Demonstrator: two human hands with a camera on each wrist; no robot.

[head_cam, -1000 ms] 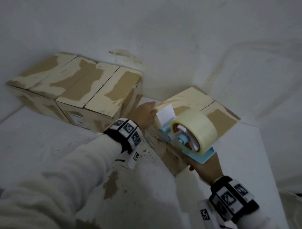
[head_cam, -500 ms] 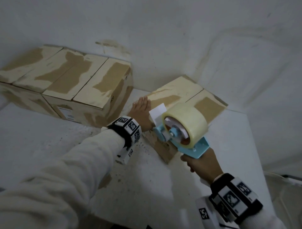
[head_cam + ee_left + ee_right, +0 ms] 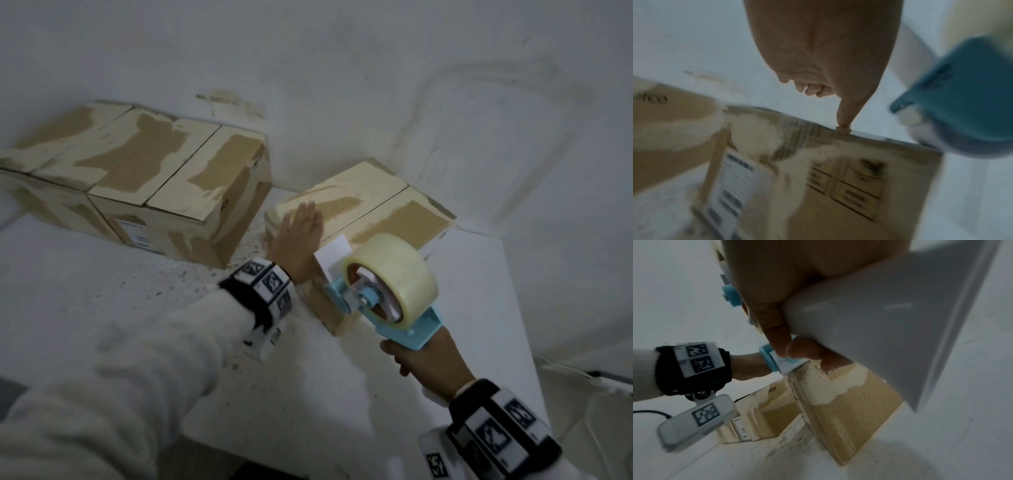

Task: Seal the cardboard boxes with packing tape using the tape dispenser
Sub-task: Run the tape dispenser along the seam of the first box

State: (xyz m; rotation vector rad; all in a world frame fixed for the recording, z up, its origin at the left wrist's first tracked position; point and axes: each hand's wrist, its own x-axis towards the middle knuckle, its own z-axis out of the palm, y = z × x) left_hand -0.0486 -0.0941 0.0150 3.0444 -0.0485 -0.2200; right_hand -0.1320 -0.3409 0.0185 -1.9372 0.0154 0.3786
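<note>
Cardboard boxes occupy the far side of the white desk. Two larger boxes stand side by side at the far left edge, against the wall, their tops patched with pale torn paper. To their right, apart from them, a smaller box sits near the far right corner, the centre seam between its top flaps visible and dark.

Left hand lies flat on the near left portion of the smaller box's top, fingers straight and together, pressing the flap; it grasps nothing. The left wrist view, blurred, shows the thumb tip meeting the box's upper edge.

Tape dispenser, light blue with a roll of clear tape, is held above the near edge of the smaller box. Right hand is clenched around its handle, fingers wrapped, as the right wrist view confirms.
</note>
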